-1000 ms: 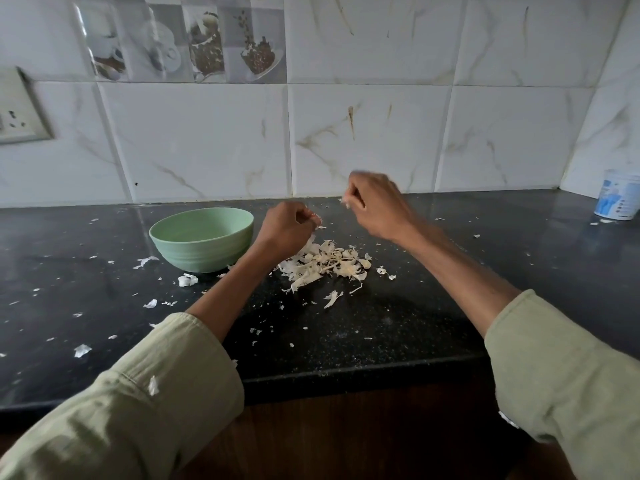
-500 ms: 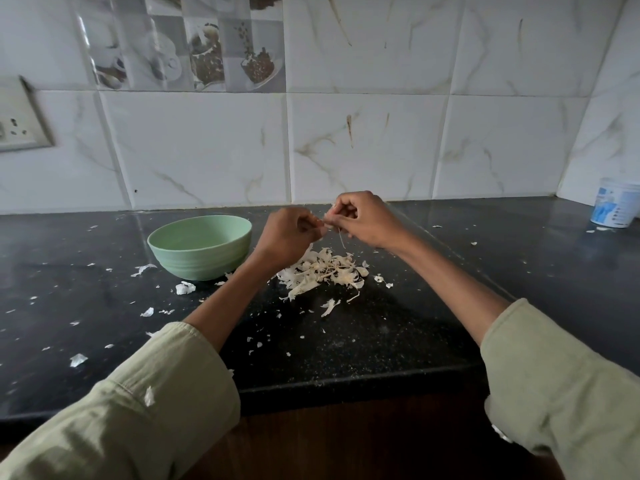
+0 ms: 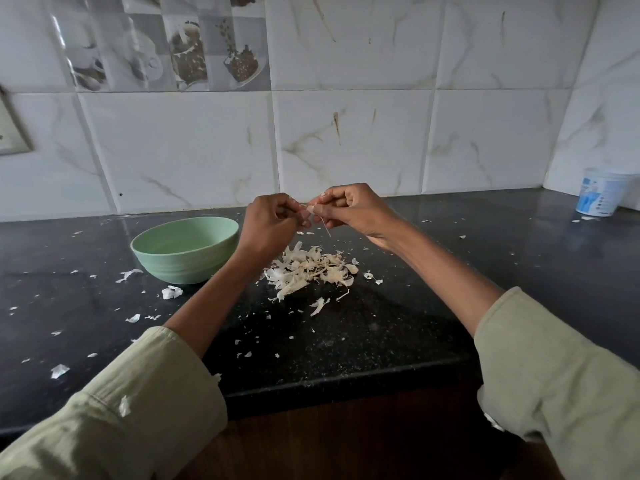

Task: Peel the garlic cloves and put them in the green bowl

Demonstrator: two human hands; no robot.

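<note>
We pinch a small pale garlic clove (image 3: 310,210), mostly hidden, between left hand (image 3: 273,221) and right hand (image 3: 349,207), the round pale-green ribbed bowl (image 3: 185,249) at nine o'clock.

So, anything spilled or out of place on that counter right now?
Yes, minor mess. Garlic skins are heaped on the black counter below both hands, and loose flakes are scattered left past the green bowl. One flake clings to the left sleeve. Nothing looks damaged or tipped.
</note>
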